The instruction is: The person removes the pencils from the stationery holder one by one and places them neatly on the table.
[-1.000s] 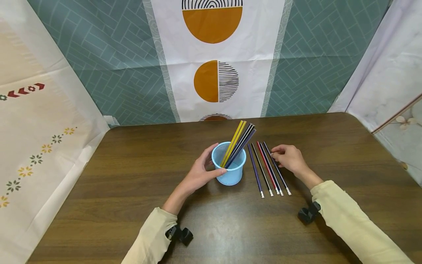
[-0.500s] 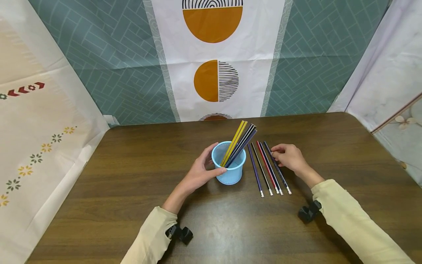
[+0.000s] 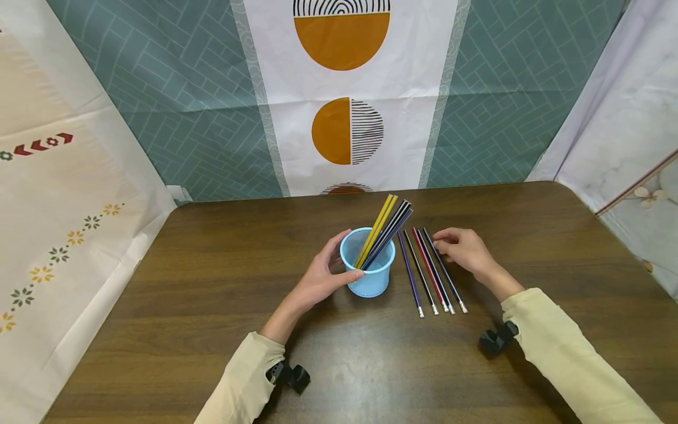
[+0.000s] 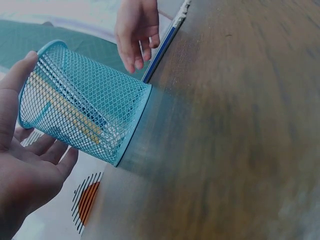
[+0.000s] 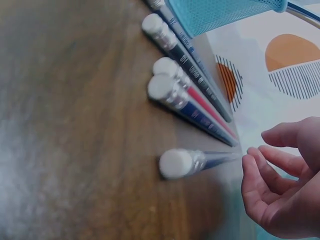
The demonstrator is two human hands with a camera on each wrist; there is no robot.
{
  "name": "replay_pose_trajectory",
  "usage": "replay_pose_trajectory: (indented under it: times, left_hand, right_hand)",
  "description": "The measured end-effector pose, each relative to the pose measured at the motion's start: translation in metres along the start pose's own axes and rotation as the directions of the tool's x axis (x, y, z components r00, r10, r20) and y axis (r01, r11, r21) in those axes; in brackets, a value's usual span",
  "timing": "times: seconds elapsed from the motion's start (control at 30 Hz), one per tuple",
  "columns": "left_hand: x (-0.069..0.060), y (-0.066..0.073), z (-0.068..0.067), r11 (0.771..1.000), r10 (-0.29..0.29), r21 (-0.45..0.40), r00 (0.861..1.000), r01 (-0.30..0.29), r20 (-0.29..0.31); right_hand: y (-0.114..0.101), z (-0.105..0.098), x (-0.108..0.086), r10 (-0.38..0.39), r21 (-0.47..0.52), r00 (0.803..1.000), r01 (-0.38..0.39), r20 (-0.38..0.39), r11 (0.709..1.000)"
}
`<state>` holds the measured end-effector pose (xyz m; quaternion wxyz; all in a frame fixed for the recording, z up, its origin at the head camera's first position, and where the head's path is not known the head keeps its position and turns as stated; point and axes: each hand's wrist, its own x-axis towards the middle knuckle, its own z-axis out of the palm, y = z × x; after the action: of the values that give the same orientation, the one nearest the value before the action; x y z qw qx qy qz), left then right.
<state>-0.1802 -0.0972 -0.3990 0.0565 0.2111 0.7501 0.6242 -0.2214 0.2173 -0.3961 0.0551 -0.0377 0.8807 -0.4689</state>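
Within the left hand's grip (image 3: 324, 272), a cup (image 3: 369, 285) stands on the surface (image 3: 212, 294), the leaning pencils (image 3: 379, 232) inside it tilted rightward. Loose pencils (image 3: 429, 268) lie side by side between the cup and the right hand (image 3: 466, 253).

Teal-and-white printed fabric sheeting (image 3: 344, 85) and cream flower-patterned cloth (image 3: 69, 200) are screening a brown wood-grain tabletop (image 3: 212, 265). The site is resembling a curtained booth.

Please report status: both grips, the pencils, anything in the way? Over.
Left grip holds light-blue mesh pencil cup, pencils inside. Right grip beside rightmost loose pencil, contact unclear. Nothing visibly blocking.
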Motion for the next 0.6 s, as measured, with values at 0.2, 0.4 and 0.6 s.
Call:
replay_pose_trajectory:
  times: [0.2, 0.4, 0.6]
  left_hand:
    - [-0.001, 0.001, 0.0, 1.0, -0.007, -0.001, 1.0, 0.007, -0.004]
    - [0.0, 0.0, 0.0, 1.0, -0.008, -0.009, 1.0, 0.007, -0.005]
    - [0.0, 0.0, 0.0, 1.0, -0.002, -0.014, 1.0, 0.002, -0.003]
  right_hand:
    - [-0.006, -0.001, -0.001, -0.039, 0.01, 0.999, 0.039, 0.012, 0.999]
    - [-0.015, 0.0, -0.003, -0.075, 0.059, 0.997, 0.074, 0.008, 0.996]
    - [-0.024, 0.003, -0.005, -0.095, 0.093, 0.995, 0.092, 0.03, 0.991]
